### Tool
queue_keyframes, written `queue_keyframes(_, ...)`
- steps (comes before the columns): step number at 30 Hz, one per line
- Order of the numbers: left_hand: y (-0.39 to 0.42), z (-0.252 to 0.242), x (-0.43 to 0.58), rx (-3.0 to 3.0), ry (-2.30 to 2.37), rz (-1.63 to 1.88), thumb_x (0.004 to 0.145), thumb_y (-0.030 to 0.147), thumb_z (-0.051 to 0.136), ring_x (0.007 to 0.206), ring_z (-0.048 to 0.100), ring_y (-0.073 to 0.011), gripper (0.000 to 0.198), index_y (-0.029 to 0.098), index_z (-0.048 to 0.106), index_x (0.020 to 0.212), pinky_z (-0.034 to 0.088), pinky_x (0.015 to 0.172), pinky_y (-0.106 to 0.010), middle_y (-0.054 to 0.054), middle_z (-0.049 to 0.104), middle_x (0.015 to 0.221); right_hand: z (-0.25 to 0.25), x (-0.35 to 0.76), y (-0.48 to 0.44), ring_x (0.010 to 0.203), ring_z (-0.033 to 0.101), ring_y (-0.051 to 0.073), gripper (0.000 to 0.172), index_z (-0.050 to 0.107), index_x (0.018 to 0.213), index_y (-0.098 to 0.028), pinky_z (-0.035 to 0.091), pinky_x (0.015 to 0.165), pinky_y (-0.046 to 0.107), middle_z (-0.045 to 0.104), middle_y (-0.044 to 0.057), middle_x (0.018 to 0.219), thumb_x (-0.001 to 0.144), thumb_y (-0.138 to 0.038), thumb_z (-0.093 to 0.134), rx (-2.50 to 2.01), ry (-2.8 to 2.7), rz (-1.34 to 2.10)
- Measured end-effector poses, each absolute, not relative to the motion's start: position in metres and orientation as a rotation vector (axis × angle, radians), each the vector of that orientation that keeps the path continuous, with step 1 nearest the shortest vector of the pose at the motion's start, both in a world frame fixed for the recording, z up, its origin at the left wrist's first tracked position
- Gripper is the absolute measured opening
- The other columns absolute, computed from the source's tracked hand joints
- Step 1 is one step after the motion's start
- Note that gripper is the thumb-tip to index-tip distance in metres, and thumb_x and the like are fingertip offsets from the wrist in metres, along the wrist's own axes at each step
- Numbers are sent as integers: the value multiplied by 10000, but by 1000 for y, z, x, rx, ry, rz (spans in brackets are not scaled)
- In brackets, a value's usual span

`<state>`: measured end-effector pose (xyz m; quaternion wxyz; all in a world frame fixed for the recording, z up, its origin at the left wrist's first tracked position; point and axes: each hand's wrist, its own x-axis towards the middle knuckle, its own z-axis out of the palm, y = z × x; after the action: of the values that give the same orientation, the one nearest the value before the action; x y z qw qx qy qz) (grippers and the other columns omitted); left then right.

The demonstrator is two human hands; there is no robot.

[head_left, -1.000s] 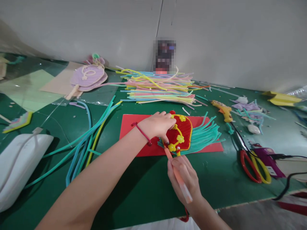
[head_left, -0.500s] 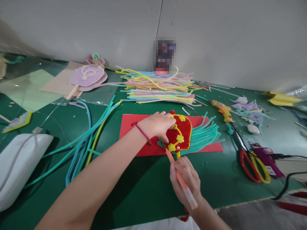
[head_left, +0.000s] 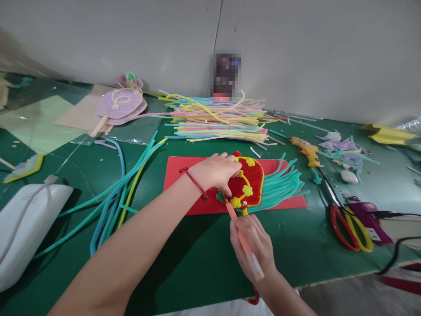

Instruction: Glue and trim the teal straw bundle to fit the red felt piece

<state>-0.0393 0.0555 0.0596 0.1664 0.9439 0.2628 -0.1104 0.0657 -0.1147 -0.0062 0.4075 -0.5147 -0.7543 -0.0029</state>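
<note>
A red fuzzy ornament [head_left: 253,177] with a yellow edge, yellow flowers and teal tassel strands [head_left: 283,188] lies on a sheet of red paper [head_left: 177,164]. My left hand [head_left: 219,171] presses on its left part, thumb low and fingers above, holding it against the paper. In my right hand [head_left: 255,245] is an orange pen [head_left: 245,243], its tip at the ornament's lower left edge, close to my left thumb. Whether the tip touches paper or ornament is hard to tell. A short yellow stem with a pearl bead [head_left: 244,205] sticks out just above my right fingers.
Behind the paper lies a pile of coloured chenille stems [head_left: 217,123]. Loose teal and blue stems [head_left: 112,202] spread leftward, near a white device [head_left: 36,228]. A yellow glue gun [head_left: 305,151], scissors [head_left: 348,228] and a purple power box [head_left: 370,219] with cables lie to the right.
My right hand has shifted slightly left, and the pen tip has moved up along the ornament's lower left edge. My left hand has stayed in place.
</note>
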Motion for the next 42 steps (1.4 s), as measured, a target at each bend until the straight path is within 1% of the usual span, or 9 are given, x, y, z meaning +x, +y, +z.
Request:
queue_keyframes(7,55,59,-39,2682,748,-310,695,382,722,1016,461,-250,376,186,485,913,349,730,-297,-76,526,1119,-2,64,-111,609,536,132,159,525,883,-192,487,546,247,577,22,682,841,-39,520,-1336,-1934,4)
queue_keyframes(13,55,60,-39,2683,759,-307,706,376,717,1009,463,-244,364,190,481,911,347,736,-301,-72,527,1125,-3,65,-115,543,437,112,213,471,797,-215,411,494,219,455,-33,607,818,-5,499,-1318,-1863,38)
queue_keyframes(21,55,60,-39,2680,760,-302,701,367,716,1018,461,-245,353,195,481,902,346,732,-291,-65,531,1126,-4,66,-119,531,426,116,226,459,767,-218,394,487,226,441,-36,595,808,0,502,-1289,-1836,102)
queue_keyframes(24,55,61,-39,2677,755,-315,704,363,713,1005,468,-244,348,189,489,905,348,729,-293,-71,533,1126,0,66,-125,557,508,125,218,524,910,-201,435,514,240,557,-7,661,821,-8,476,-1237,-1755,208)
queue_keyframes(27,56,60,-39,2675,750,-326,704,373,713,1002,472,-244,360,188,496,923,349,735,-297,-72,532,1133,4,69,-125,662,596,148,318,552,1079,-188,491,595,277,662,53,840,832,-10,461,-1274,-1682,239)
queue_keyframes(31,57,60,-39,2680,748,-314,711,383,712,1006,469,-240,367,187,499,936,348,741,-298,-73,533,1134,5,75,-120,594,556,139,196,610,903,-209,461,537,264,617,15,702,826,-52,522,-1246,-1726,199)
queue_keyframes(35,56,59,-39,2685,745,-310,704,400,715,1016,466,-247,382,183,499,933,348,734,-301,-81,528,1135,-2,73,-118,539,560,109,124,561,906,-218,461,513,222,607,-10,704,838,-115,547,-1433,-1648,193)
queue_keyframes(39,56,58,-39,2689,745,-308,704,392,714,1023,461,-247,381,187,496,938,345,731,-299,-81,529,1135,-8,69,-116,496,489,81,201,492,766,-226,434,498,186,490,-57,612,789,-47,580,-1391,-1649,129)
queue_keyframes(42,56,58,-39,2693,751,-306,703,387,714,1026,460,-246,375,191,494,935,340,727,-295,-77,530,1131,-9,68,-113,518,472,89,219,490,779,-224,432,509,193,479,-51,618,788,-16,557,-1344,-1688,129)
